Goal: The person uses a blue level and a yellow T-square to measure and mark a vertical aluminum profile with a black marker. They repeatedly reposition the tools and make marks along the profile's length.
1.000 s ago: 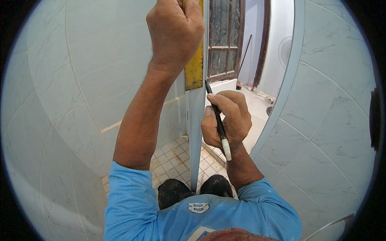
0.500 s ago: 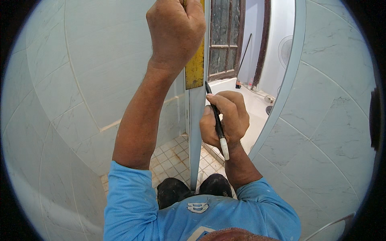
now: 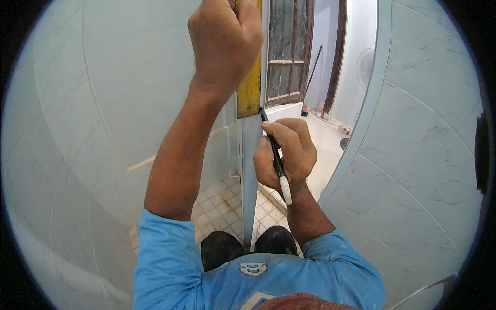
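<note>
My left hand [image 3: 226, 44] is closed around a worn yellow flat bar [image 3: 249, 98], whose kind I cannot make out for sure. The bar stands upright along the narrow edge of a pale blue-grey door [image 3: 250, 170], and its upper part runs out of view. In my right hand [image 3: 292, 150] is a black pen with a white end [image 3: 277, 160], gripped as for writing. Its dark tip points up and meets the door edge just beside the bar's lower right corner. Whether it leaves a mark is too small to see.
Pale marbled tile walls [image 3: 423, 134] close in on both sides. Right of the door is a pale door frame [image 3: 354, 139], with a dark-framed window [image 3: 285, 62], a fan [image 3: 365, 67] and a thin leaning pole [image 3: 313, 72] beyond. Small square tiles [image 3: 219, 201] cover the floor.
The view has shifted very slightly. The pen tip sits a touch closer to the bar's edge; both hands keep their grips.
</note>
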